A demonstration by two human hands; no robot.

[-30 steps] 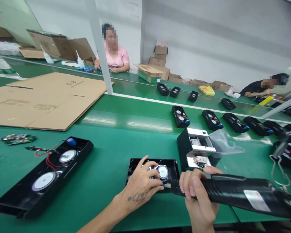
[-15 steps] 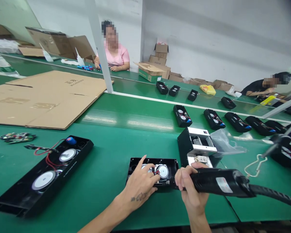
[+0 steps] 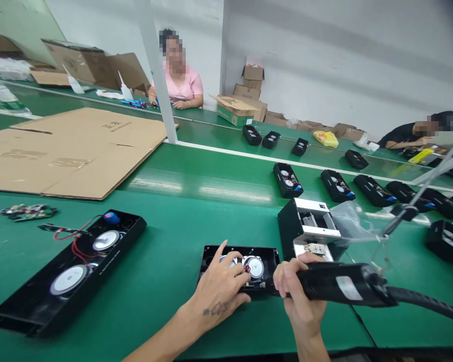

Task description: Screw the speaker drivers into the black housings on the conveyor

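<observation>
A small black speaker housing point(image 3: 266, 255) with two round drivers lies open on the green table near the front edge. My left hand point(image 3: 219, 291) rests on its near rim, index finger stretched out, other fingers pressing down by the right driver point(image 3: 253, 266). My right hand point(image 3: 296, 294) is closed round a black electric screwdriver point(image 3: 343, 289), held almost level. Its tip points left at the housing's right end, just past my left fingers. A thick cable point(image 3: 430, 304) runs off to the right.
A long black speaker housing point(image 3: 66, 271) with red wires lies at the left, circuit boards point(image 3: 26, 212) beyond it. A black-and-white box device point(image 3: 309, 232) stands behind my right hand. Flat cardboard point(image 3: 71, 151) covers the back left. Several housings point(image 3: 289, 180) line the belt. Two people sit at the far side.
The screwdriver has drawn back from steeply foreshortened to level, then held still. My left hand stays on the housing. The hanging hook and cord at the right swung upward.
</observation>
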